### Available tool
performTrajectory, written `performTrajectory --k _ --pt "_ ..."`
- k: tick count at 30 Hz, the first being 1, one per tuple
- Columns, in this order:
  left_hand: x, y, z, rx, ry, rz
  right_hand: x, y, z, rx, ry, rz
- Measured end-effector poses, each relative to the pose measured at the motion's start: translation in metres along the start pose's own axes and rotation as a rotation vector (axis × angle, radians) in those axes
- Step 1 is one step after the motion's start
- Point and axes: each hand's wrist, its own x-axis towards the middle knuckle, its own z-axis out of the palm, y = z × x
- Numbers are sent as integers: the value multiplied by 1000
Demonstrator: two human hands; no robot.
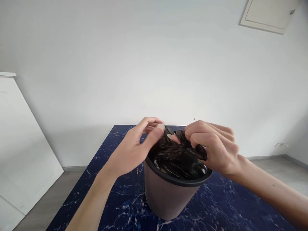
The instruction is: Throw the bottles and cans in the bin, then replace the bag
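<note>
A black plastic trash bag (178, 157) lies bunched inside a grey-brown trash bin (168, 195) with a dark rim. My right hand (211, 141) is closed on a gathered fold of the bag above the bin's right side. Over the left rim, my left hand (137, 144) has its thumb and fingers curled toward each other beside the bag. A small pale piece shows near its fingertips, and what they hold is unclear; the thumb is slightly blurred. Between the hands, a pinkish bit (175, 139) shows among the folds.
The bin stands on a dark blue marbled table (127, 205) against a pale wall (134, 64). A white cabinet (24, 144) is at the left. A wall panel (268, 14) is at the upper right. Grey floor (267, 166) shows beyond the table.
</note>
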Motion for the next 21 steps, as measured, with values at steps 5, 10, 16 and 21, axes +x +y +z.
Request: performTrajectory --k 5,10,16,21 --pt "0 5 11 -21 0 36 12 -7 2 -113 -7 -83" --pt "2 2 21 -199 46 -37 20 -8 0 -147 -58 -119" --pt "3 -3 18 -188 157 -61 19 -10 -8 -48 -264 -157" --pt "5 -9 13 -99 214 -144 14 -20 -19 23 -298 -104"
